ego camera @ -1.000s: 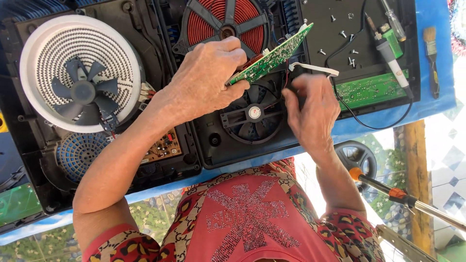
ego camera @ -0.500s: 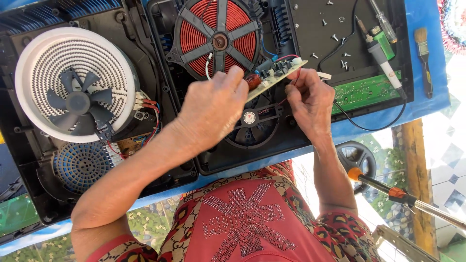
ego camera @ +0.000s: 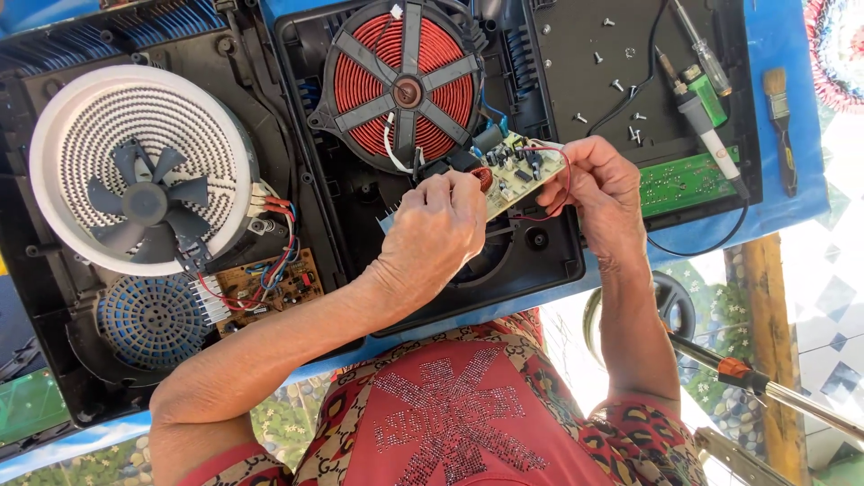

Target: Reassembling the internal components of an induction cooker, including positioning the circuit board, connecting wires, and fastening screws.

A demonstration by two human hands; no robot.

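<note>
Over the open black cooker housing (ego camera: 540, 270), below the red coil (ego camera: 405, 90), you hold a pale circuit board (ego camera: 513, 171): your left hand (ego camera: 436, 234) pinches its near end, hiding it; your right hand (ego camera: 598, 184) grips the far end, covering that edge.

Blue-covered work table (ego camera: 792, 225) carries two opened black plastic induction cooker housings side by side: left one (ego camera: 270, 117) w/ white round coil plate, right one (ego camera: 549, 261) w/ red copper coil. Far right on the blue top lies a wooden-handled paintbrush (ego camera: 779, 126), just beside a black flat panel (ego camera: 612, 36).
</note>
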